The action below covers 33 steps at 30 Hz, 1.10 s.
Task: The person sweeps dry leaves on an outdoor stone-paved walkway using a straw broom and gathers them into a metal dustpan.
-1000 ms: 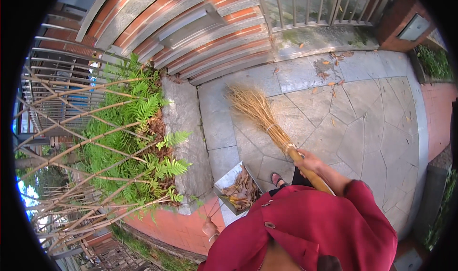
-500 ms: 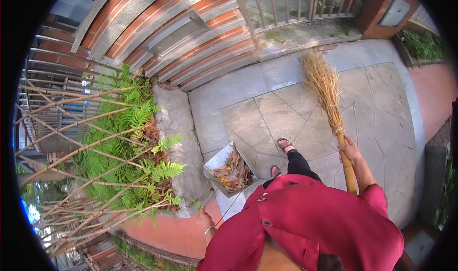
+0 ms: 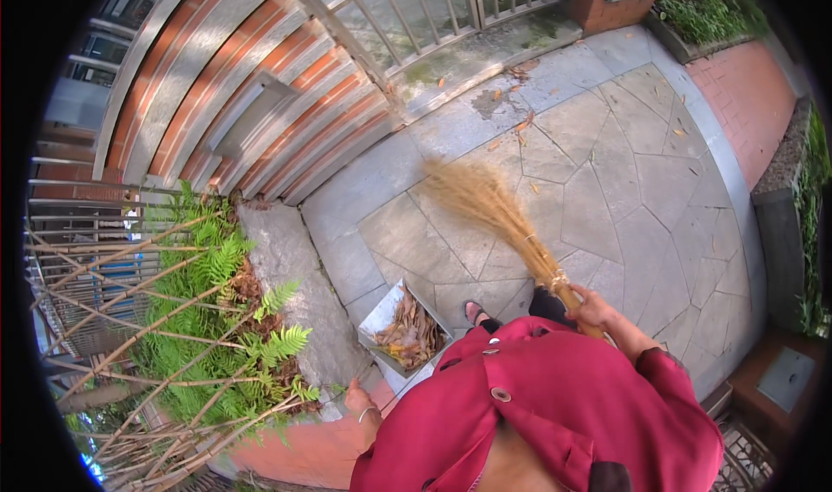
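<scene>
Outdoor entrance: barred gate [image 3: 473, 0], brick wall [image 3: 221, 84], paving [image 3: 598, 206], ferns [image 3: 217, 267].

- R. hand [image 3: 591, 308]: closed round handle of straw broom [image 3: 539, 265]; bristle end blurred, pointing far-left over stone paving [image 3: 589, 219].
- L. hand [image 3: 358, 398]: near side, just beside metal dustpan [image 3: 380, 308]; grip details n/c.
- Dustpan: approx. half-full w/ dry leaves [image 3: 416, 332], set between L. kerb [image 3: 282, 275] & person's sandalled foot [image 3: 473, 310].
- Far side: barred metal gate [image 3: 478, 2], loose leaves [image 3: 523, 128] on paving nr. it.
- Far L.: striped brick wall [image 3: 260, 102].
- L.: ferns [image 3: 221, 262] behind kerb, pole lattice [image 3: 121, 319] adj.
- Person: red jacket [image 3: 520, 371], l/sleeve.
</scene>
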Available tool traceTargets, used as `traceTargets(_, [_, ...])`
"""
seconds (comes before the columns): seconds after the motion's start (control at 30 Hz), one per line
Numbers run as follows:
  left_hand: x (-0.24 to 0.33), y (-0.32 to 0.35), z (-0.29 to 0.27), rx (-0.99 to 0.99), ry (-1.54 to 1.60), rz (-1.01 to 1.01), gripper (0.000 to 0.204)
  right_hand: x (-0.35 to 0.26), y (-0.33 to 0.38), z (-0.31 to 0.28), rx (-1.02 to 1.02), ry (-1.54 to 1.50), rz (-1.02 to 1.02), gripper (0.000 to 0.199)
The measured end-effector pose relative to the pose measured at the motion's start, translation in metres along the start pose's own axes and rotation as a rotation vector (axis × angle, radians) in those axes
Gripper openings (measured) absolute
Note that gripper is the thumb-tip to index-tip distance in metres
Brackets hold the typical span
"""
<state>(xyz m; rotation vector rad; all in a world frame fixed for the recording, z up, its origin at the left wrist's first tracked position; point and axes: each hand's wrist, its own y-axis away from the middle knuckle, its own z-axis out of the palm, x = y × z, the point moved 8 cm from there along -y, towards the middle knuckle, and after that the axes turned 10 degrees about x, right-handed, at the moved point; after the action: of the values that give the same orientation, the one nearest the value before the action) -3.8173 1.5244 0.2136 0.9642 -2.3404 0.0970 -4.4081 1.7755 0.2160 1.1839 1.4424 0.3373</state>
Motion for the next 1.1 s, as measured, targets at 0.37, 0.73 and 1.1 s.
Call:
traceTargets(0.37, [0.054,0.095,-0.041,0.126,-0.23,0.049,0.024,-0.021,-0.012,-0.2,0.328,-0.395,0.126,0.07])
traceTargets(0.73, [0.165,0.186,0.047,0.043,-0.324,-0.253,0.024,-0.097,-0.069,-0.18,-0.019,0.159,-0.266,0.069])
traceTargets(1.1, [0.266,0.191,0.175,-0.018,0.048,-0.087,0.035,-0.121,-0.183,-0.264,0.159,-0.113,0.079,0.068])
